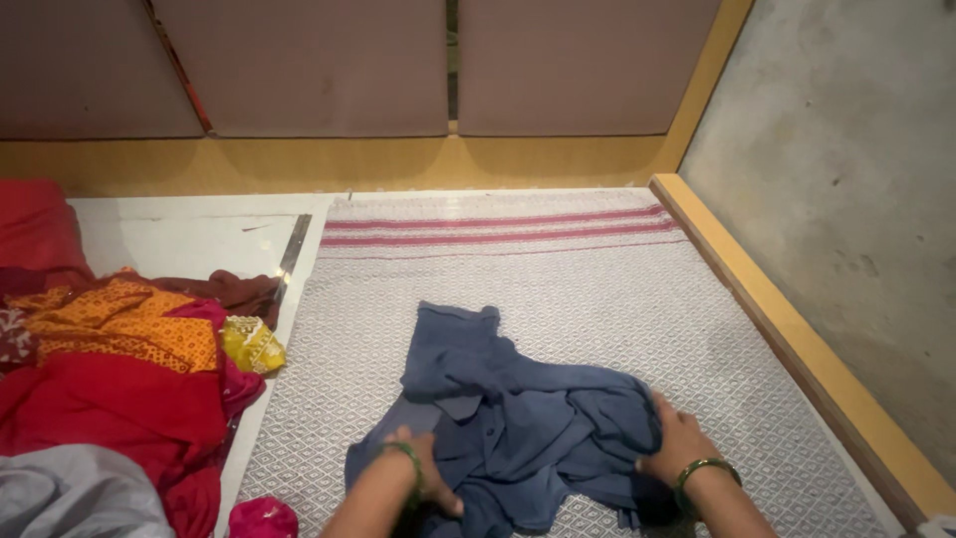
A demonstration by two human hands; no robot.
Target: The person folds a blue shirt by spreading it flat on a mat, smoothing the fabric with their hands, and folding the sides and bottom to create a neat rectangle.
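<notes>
Both hands, left [423, 468] and right [677, 438], pressed flat on crumpled blue shirt [518, 413]; bunched folds may crease.

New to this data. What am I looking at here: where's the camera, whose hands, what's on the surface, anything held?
There is one picture, taken by a camera worn on a person's head and looking down at their own two bare hands. No robot is involved.

The left hand and right hand, each with a green bangle at the wrist, press flat on a crumpled blue shirt. Neither hand lifts it.

The shirt lies on a grey patterned mat with red stripes at its far end, spread over a bed with a wooden frame.

To the left is a pile of clothes in red, orange and yellow, with a grey cloth in the near corner. Padded panels stand behind, and a bare wall is on the right.
</notes>
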